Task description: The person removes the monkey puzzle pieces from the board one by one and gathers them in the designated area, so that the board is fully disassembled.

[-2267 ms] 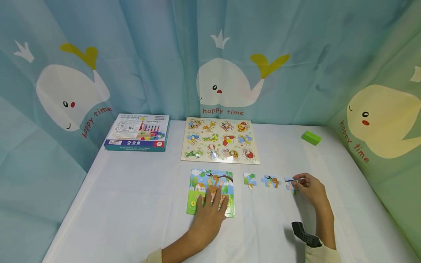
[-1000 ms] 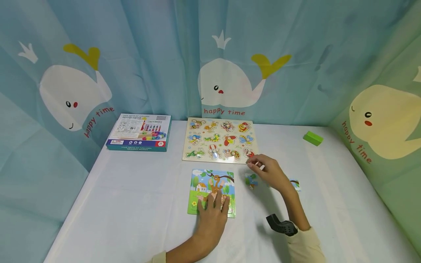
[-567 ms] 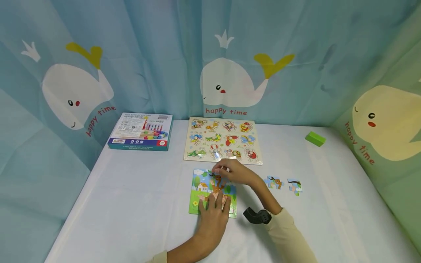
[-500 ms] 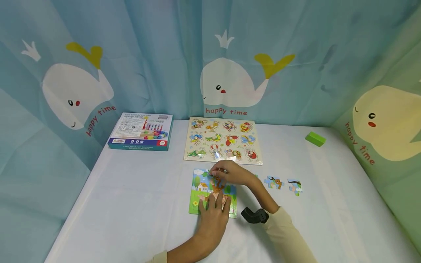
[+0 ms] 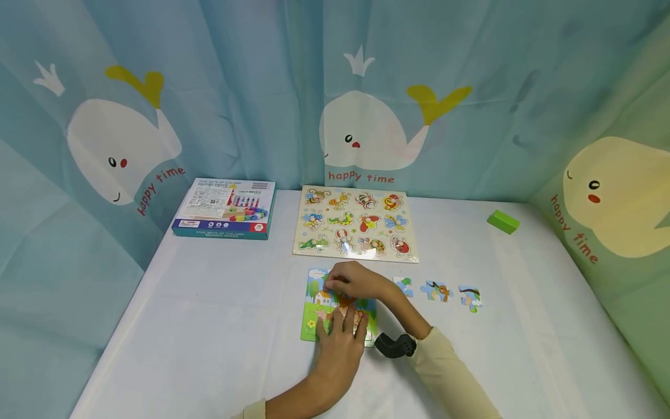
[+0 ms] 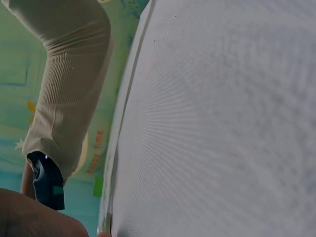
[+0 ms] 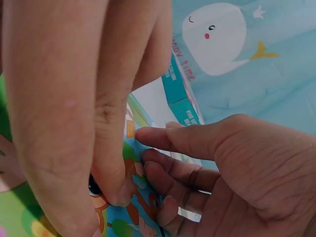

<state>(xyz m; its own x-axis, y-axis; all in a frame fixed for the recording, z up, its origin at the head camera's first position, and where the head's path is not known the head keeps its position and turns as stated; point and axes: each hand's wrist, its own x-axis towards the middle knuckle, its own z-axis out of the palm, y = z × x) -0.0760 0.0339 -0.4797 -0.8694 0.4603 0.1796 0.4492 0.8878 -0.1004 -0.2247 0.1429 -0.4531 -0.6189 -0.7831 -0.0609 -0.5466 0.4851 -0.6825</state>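
Observation:
A square jigsaw puzzle (image 5: 309, 326) with a house and a brown animal lies mid-table. My left hand (image 5: 336, 355) rests on its lower half with fingers spread; those fingers also loom large in the right wrist view. Over the upper part bends my right hand (image 5: 353, 280). In the right wrist view its thumb and bent fingers (image 7: 182, 136) touch the puzzle by the house; whether they pinch a piece is unclear. Right of the board lie loose puzzle pieces: one with leaves (image 5: 403, 285), one with the animal's face (image 5: 436, 291), one with a branch (image 5: 470, 298).
Behind the puzzle lies a wooden insect board (image 5: 356, 224). A boxed bead set (image 5: 225, 209) sits at the back left, and a green block (image 5: 503, 222) at the back right. Whale-print curtains (image 5: 241, 87) enclose the white table (image 5: 209, 326).
My right hand left the loose branch piece, crossed leftward over the others to the puzzle's top, then slid slightly left and nearer. The loose pieces stay on the table. My left hand has stayed put.

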